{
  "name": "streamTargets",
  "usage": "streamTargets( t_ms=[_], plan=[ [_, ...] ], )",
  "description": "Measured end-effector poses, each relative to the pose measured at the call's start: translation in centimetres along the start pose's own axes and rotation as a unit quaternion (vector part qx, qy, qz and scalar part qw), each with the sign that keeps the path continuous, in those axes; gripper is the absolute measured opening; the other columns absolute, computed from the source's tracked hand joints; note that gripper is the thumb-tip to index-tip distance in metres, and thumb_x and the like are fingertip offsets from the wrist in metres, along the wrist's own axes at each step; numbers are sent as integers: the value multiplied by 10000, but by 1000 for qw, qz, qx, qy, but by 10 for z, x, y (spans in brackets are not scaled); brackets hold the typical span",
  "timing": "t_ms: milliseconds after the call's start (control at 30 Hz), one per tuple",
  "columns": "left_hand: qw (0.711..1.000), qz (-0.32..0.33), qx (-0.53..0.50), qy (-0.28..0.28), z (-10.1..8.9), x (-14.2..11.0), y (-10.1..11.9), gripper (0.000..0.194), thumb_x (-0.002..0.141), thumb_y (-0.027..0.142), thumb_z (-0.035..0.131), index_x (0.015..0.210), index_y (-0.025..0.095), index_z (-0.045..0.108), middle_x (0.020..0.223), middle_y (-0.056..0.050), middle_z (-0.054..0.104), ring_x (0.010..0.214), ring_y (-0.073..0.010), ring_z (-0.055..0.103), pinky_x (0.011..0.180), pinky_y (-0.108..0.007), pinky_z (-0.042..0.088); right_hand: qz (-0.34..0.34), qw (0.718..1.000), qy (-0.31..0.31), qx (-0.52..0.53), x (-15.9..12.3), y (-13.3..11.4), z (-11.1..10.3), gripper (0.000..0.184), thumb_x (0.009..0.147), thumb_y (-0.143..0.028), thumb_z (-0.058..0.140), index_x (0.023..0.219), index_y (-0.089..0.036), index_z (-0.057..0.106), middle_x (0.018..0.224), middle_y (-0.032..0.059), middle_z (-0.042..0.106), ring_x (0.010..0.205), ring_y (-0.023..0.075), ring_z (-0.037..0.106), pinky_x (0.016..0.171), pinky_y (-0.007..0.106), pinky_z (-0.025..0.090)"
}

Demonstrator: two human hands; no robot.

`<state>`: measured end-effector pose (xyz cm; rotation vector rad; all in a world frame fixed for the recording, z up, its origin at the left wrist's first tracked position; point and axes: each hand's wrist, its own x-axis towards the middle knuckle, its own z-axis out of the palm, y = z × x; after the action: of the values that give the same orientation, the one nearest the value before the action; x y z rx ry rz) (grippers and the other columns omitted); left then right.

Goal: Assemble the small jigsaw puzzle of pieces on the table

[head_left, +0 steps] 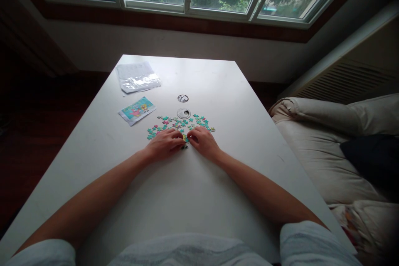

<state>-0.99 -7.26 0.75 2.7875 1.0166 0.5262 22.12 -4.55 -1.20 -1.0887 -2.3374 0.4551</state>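
Observation:
Many small jigsaw pieces (175, 124), mostly teal with some pink and yellow, lie loosely spread on the white table (174, 199). My left hand (166, 143) rests at the near side of this spread, its fingers curled inward. Facing it from the right is my right hand (203, 142), thumb and fingers bent together. Both hands' fingertips meet at a small cluster of yellow and teal pieces (185, 138) and seem to pinch pieces there. The fingers partly cover this cluster. A few dark pieces (185, 147) lie just below the fingertips.
A colourful picture card (137, 110) lies left of the pieces. Behind it is a clear plastic bag with papers (139, 77). Two round fittings, one (183, 98) behind the other (183, 113), are set in the tabletop. A beige sofa (311, 145) stands right of the table.

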Motion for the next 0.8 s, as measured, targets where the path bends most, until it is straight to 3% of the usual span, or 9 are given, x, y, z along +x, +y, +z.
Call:
streamTargets(
  t_ms=[267, 600, 800],
  plan=[
    [1000, -1, -3, 2, -2, 0, 2, 196, 1008, 238, 498, 1039, 245, 691, 1082, -42, 681, 968, -181, 604, 834, -308, 447, -18, 1000, -8, -15, 0, 1, -2, 80, 948, -197, 627, 909, -225, 690, 860, 35, 618, 904, 201, 538, 852, 322, 417],
    [1000, -7, -13, -1, -3, 2, 3, 193, 1000, 234, 502, 1017, 247, 694, 1064, -46, 685, 964, -185, 613, 844, -316, 461, -49, 992, -46, -110, 1, -11, -14, 133, 975, -216, 583, 898, -222, 691, 939, 70, 638, 953, 219, 521, 869, 334, 413],
    [1000, -12, -24, -8, -2, 1, 3, 180, 1002, 236, 501, 1001, 240, 681, 1079, -43, 686, 985, -184, 616, 885, -321, 463, -47, 992, -49, -102, 0, -9, -14, 126, 965, -206, 583, 882, -215, 679, 928, 64, 643, 937, 208, 530, 870, 323, 398]
  ],
)
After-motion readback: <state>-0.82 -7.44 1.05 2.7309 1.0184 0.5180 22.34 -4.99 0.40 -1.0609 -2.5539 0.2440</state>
